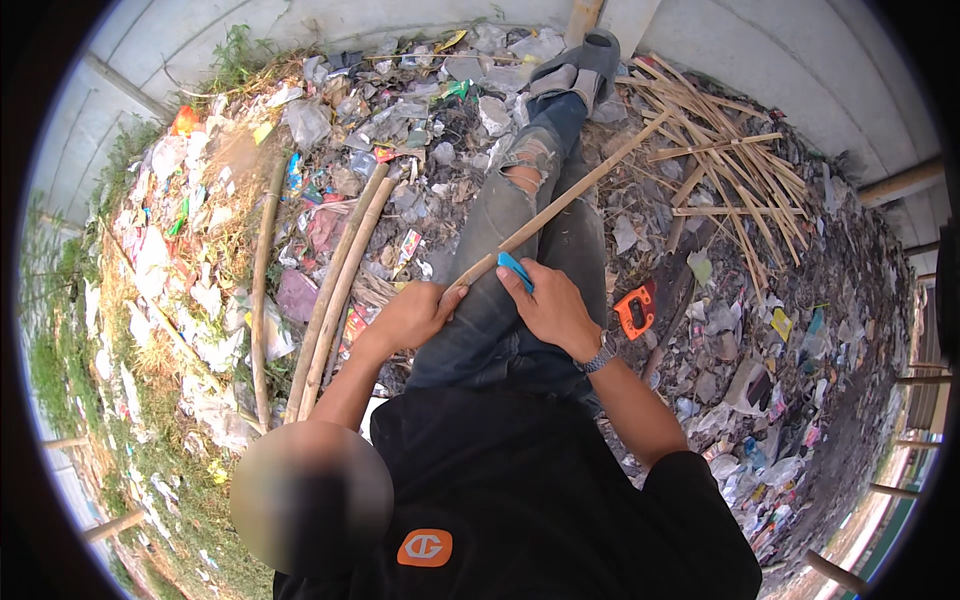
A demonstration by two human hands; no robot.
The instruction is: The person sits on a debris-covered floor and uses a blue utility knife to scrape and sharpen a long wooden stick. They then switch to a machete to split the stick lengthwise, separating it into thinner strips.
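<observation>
A long bamboo strip (583,191) lies slantwise across my outstretched legs, its far end pointing up and to the right. My left hand (417,315) is closed around its near end, beside my thigh. My right hand (556,312), with a watch on the wrist, grips a small blue tool (514,268) pressed against the strip, a short way up from the left hand. Fingers cover most of the tool, so its blade or edge cannot be made out. The strip rests over my worn grey jeans (480,310), which are torn at one knee.
An orange handle (635,310), like a handsaw's, lies right of my legs. A heap of split bamboo strips (735,165) is at the far right. Several bamboo poles (345,270) lie on the left. Scattered litter (410,130) covers the ground up to a grey wall (760,50).
</observation>
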